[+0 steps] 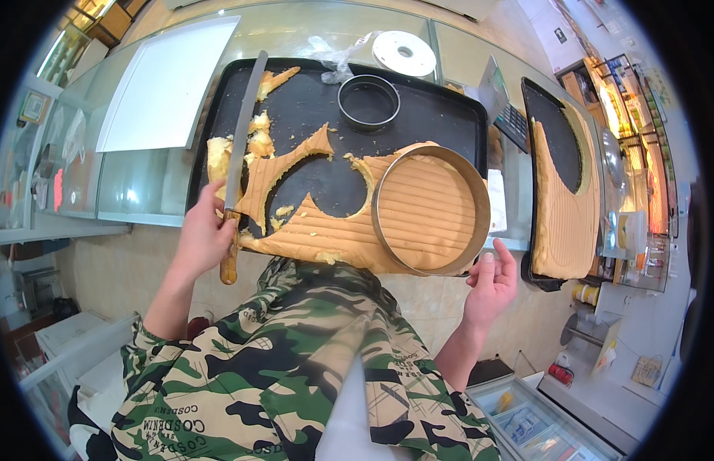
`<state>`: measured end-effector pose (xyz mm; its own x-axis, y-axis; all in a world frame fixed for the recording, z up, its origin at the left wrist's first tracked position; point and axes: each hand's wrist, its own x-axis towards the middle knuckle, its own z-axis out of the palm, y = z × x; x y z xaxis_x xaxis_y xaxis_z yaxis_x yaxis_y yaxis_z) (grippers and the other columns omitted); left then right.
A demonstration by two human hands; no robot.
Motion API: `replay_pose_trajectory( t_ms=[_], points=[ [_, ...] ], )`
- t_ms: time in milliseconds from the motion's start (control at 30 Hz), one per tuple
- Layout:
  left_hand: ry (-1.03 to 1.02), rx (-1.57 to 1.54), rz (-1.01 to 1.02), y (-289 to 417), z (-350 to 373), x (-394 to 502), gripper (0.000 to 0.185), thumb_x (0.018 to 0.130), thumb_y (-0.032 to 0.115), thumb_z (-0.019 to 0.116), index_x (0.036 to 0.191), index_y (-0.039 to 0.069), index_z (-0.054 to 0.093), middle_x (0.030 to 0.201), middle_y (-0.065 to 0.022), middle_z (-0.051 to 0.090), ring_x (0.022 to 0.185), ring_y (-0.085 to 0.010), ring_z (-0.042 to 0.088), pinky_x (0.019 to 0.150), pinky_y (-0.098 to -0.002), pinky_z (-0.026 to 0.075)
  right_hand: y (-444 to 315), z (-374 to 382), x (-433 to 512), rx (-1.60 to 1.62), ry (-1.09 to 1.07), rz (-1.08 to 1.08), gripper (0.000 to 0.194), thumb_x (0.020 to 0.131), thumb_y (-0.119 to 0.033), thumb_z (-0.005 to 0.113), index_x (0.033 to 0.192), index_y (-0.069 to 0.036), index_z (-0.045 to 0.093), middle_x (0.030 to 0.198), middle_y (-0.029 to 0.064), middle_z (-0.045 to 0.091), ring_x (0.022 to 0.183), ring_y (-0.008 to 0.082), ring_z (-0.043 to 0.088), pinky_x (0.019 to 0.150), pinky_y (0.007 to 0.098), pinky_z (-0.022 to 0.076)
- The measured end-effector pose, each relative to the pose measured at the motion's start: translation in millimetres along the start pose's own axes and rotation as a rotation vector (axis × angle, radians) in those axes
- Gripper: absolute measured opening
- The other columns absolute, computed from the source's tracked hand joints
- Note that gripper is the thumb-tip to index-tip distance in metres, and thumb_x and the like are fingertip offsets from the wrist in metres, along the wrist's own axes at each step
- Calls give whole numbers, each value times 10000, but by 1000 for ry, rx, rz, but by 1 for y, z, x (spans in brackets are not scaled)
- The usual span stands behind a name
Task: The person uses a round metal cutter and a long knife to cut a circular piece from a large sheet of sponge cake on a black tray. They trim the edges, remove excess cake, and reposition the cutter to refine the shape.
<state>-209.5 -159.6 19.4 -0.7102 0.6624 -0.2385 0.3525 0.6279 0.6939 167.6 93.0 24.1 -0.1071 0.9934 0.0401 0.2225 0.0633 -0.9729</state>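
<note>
A sheet of sponge cake with curved cut-outs lies in a black baking tray. My left hand is at the tray's left edge, its thumb and fingers around the wooden handle of a long-bladed knife, whose blade points away over the cake scraps. On the right part of the cake stands a large metal cake ring. A smaller metal ring rests near the tray's far side. My right hand is just off the tray's near right corner, fingers apart, holding nothing.
A white board or shallow tray lies on the glass counter at the left. Beyond the baking tray are a white spool and crumpled plastic. To the right stand a calculator and a second black tray with cut sponge cake.
</note>
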Motion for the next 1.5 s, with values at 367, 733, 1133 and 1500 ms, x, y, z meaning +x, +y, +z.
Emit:
replay_pose_trajectory(
  t_ms=[367,733,1133,1500],
  points=[
    [-305,-1208,354,151,2,-5,895,900,200,789,1608,-39,296,1254,-115,662,1064,-198,696,897,-293,576,-103,38,-27,-212,-322,-836,413,858,64,759,1257,53,655,1217,232,641,899,227,697,752,299,598],
    [-921,-1285,439,257,92,-7,838,941,161,814,1558,-94,307,1193,-161,637,1065,-201,687,880,-331,588,-158,8,20,-56,101,-1184,399,1097,-367,569,1350,-71,484,1269,262,628,808,228,683,681,283,578],
    [-406,-25,1331,154,150,20,198,800,224,748,878,89,626,858,-37,573,815,-218,592,706,-344,492,-231,-71,84,-200,146,-867,513,1041,-530,623,1246,-62,665,1167,178,697,925,184,663,534,193,461],
    [-595,2,1323,150,155,35,91,789,171,652,771,97,603,779,-31,562,802,-204,599,715,-320,505,-214,-9,138,-260,312,-702,494,1055,-467,628,1287,-31,623,1110,154,698,878,149,666,513,180,464]
  ],
)
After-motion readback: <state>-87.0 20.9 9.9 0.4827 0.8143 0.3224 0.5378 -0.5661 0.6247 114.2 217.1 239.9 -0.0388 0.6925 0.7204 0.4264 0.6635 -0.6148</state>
